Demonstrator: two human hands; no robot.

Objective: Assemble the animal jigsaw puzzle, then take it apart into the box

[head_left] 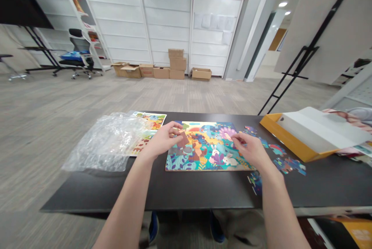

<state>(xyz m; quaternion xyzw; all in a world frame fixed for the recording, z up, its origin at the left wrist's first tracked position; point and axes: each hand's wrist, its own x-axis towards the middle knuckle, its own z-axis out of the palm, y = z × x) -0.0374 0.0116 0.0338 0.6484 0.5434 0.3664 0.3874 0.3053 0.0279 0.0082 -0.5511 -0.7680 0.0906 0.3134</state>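
A colourful animal jigsaw puzzle (215, 160) lies flat on the black table, with rabbits, a fox-like animal and a pink peacock in its picture. My left hand (164, 139) is over its left edge, thumb and fingers closed on a brown-backed puzzle piece (183, 139). At the puzzle's right side, my right hand (248, 147) has its fingertips pinched together by the peacock. Whatever those fingertips hold, if anything, is hidden. Loose puzzle pieces (290, 165) lie right of that hand, and more sit near its wrist, partly covered by the forearm.
A crumpled clear plastic bag (101, 140) covers part of a printed picture sheet (155, 119) on the left. An open yellow-and-white box (314, 131) stands at the right, beside striped cloth (348, 119). The black table (203, 193) has its front edge close to me.
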